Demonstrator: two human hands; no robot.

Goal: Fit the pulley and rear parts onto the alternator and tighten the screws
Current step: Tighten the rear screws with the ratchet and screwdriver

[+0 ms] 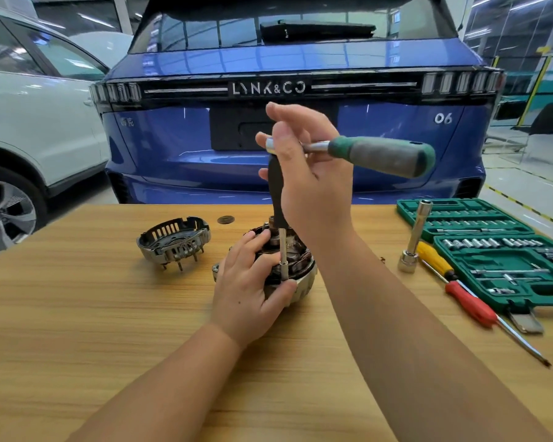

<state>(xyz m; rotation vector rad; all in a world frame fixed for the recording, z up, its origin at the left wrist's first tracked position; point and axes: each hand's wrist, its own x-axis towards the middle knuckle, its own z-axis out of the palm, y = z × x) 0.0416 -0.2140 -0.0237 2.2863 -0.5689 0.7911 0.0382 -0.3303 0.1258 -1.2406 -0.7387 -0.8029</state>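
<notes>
While my left hand [249, 282] grips the alternator [296, 275] at mid-table, my right hand [304, 173] pinches the ratchet [374, 154], its socket down on a screw. Rear cover [174, 239], left of the alternator, remains unfitted; pulley unseen.

Matt wood-grain table [109, 314], shiny metal alternator [304, 282] housing, glossy blue car [179, 148], green plastic socket case [508, 260].
</notes>
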